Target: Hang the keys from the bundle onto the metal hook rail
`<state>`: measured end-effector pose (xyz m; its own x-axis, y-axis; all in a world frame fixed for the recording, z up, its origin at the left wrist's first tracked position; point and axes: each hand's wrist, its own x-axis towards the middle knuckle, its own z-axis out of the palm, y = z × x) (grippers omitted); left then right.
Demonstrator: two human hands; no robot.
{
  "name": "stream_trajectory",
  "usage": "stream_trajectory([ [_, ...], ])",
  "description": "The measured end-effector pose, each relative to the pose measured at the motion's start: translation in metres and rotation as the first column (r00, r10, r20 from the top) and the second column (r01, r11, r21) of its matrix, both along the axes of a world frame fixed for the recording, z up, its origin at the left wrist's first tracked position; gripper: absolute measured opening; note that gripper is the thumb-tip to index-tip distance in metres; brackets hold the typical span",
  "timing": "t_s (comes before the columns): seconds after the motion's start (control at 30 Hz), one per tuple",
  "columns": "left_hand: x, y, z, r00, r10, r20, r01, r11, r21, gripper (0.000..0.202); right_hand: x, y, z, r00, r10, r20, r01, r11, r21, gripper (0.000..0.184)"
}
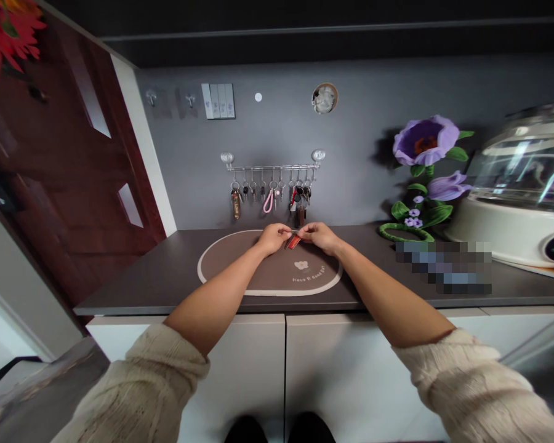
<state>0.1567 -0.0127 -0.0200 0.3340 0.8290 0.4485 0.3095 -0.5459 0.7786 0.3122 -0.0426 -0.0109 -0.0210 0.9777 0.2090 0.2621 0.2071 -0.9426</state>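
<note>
Above the oval brown mat [231,264], my two hands meet with closed fingers at a small bunch of keys with a red tag [294,242]. My left hand [275,238] pinches the bunch from the left, its thumb and fingertips pressed together. From the right, my right hand [321,237] grips the upper end by the tag. The ring and the exact contact points are too small to make out. Behind the hands, a rail with hooks [274,167] on the wall carries several key bunches, among them one with a pink strap [268,201].
The mat lies on a dark countertop [143,271] over white cabinet doors [240,357]. Purple artificial flowers [425,144] and a white appliance with a clear dome [512,221] stand on the right. A dark red door [87,184] is at left; a shelf [305,37] overhangs.
</note>
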Motion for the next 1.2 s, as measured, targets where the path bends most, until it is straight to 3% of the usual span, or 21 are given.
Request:
stream_trajectory([
  [0.33, -0.001, 0.0, 0.006, 0.998, -0.024, -0.05, 0.034, 0.979, 0.201, 0.019, -0.004, -0.013, 0.014, 0.96, 0.163, -0.227, -0.184, 0.98, -0.076, 0.004],
  [0.5, -0.004, -0.003, 0.011, 0.988, 0.078, -0.135, -0.021, 0.927, 0.375, 0.018, -0.005, -0.015, 0.015, 0.94, 0.212, -0.266, -0.233, 0.971, -0.047, 0.005],
  [0.67, -0.004, -0.003, 0.013, 0.986, 0.121, -0.116, -0.064, 0.912, 0.404, 0.018, -0.006, -0.015, 0.016, 0.923, 0.211, -0.322, -0.233, 0.972, -0.03, 0.011],
  [0.8, -0.001, -0.005, 0.014, 0.997, 0.082, 0.011, -0.081, 0.939, 0.335, 0.019, -0.006, -0.014, 0.016, 0.902, 0.224, -0.368, -0.25, 0.968, -0.023, 0.023],
  [0.97, 0.003, -0.01, 0.015, 0.96, -0.03, 0.279, 0.01, 0.997, 0.074, 0.023, -0.005, -0.013, 0.017, 0.889, 0.217, -0.403, -0.246, 0.969, -0.021, 0.016],
  [1.1, 0.006, -0.01, 0.012, 0.909, -0.035, 0.416, 0.089, 0.99, -0.111, 0.027, -0.006, -0.011, 0.015, 0.886, 0.201, -0.417, -0.226, 0.974, -0.013, 0.012],
  [1.2, 0.008, -0.006, 0.009, 0.874, -0.065, 0.482, 0.166, 0.971, -0.171, 0.029, -0.007, -0.01, 0.014, 0.886, 0.19, -0.422, -0.207, 0.978, 0.008, 0.01],
])
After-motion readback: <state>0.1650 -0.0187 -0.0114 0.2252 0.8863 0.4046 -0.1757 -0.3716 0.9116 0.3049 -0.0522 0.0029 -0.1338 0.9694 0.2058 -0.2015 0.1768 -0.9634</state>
